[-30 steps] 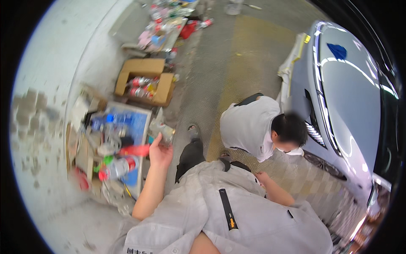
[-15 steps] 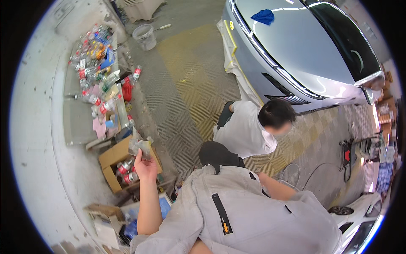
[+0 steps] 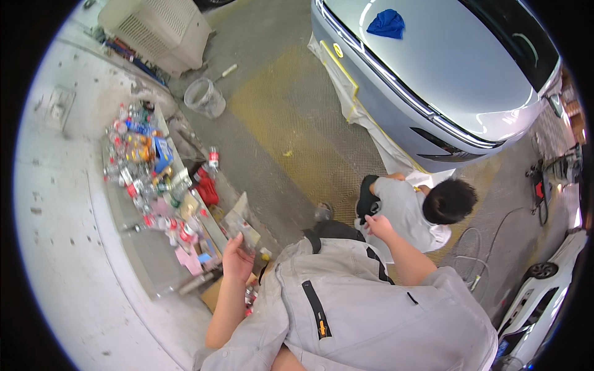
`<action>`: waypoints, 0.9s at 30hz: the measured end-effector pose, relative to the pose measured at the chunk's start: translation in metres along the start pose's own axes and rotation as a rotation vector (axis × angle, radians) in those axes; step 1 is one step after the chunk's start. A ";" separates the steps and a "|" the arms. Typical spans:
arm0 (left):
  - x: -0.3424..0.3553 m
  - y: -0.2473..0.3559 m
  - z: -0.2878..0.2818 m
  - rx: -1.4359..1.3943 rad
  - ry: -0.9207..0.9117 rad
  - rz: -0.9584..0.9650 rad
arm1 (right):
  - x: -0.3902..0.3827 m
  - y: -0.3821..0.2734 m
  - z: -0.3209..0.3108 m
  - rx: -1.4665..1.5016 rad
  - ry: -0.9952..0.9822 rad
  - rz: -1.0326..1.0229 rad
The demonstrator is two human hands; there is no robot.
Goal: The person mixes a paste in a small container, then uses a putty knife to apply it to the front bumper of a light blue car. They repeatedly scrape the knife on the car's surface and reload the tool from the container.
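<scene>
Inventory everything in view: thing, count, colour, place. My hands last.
Car: one, silver, upper right
Cloth: one, blue, on silver car
Masking sheet: one, white, along silver car
Second car: one, white, lower right
Hose: count unclear, pale, right side
Bucket: one, translucent, upper left
Slatted housing: one, beige, upper left
Table: one, grey, left side
Plastic bottles: many, mostly clear, on table
Crumpled item: one, red, beside table
Cardboard box: one, brown, lower left
Co-worker: one, grey-clad, by silver car
Plastic packet: one, translucent, left hand
Overshirt: one, grey, lower centre
Left hand: one, bare, holding packet
Right hand: one, bare, right of centre
</scene>
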State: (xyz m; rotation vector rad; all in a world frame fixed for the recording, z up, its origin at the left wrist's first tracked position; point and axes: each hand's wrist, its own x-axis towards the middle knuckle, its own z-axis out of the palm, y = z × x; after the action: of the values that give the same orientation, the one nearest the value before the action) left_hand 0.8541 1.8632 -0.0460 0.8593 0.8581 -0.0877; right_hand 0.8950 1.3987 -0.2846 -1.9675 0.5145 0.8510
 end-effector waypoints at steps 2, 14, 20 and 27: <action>0.026 0.032 0.019 0.090 -0.038 -0.032 | 0.026 -0.069 0.009 -0.012 -0.025 -0.099; 0.222 0.123 0.157 0.460 -0.706 -0.367 | 0.015 -0.352 0.037 0.809 -0.059 -0.311; 0.275 0.149 0.254 0.841 -1.036 -0.649 | -0.036 -0.376 0.061 1.276 0.345 -0.285; 0.244 0.107 0.311 1.182 -1.436 -0.900 | -0.097 -0.353 0.131 1.553 0.858 -0.235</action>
State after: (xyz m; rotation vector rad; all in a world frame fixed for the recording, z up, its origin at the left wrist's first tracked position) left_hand 1.2557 1.7814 -0.0393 1.0757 -0.3778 -1.8986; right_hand 1.0093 1.6924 -0.0565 -0.7404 0.9746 -0.5831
